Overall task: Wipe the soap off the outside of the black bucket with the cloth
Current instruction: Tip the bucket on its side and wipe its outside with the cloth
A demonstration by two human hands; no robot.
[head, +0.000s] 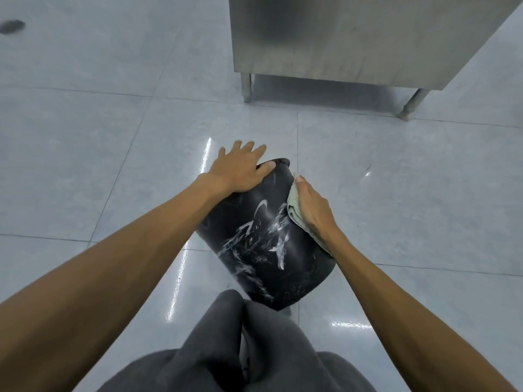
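The black bucket (263, 236) lies tilted on the tiled floor in front of my knees, its far end pointing away from me. White soap streaks (260, 239) cover its upper side. My left hand (240, 169) rests flat on the far end of the bucket, fingers spread, thumb on the dark edge. My right hand (312, 206) presses a pale green cloth (294, 207) against the bucket's right side. Part of the cloth is hidden under my palm.
A stainless steel cabinet (353, 38) on short legs stands at the back right. Glossy grey floor tiles (99, 165) surround the bucket. My knees in grey trousers (246, 349) are at the bottom centre. A dark spot (12, 26) marks the floor far left.
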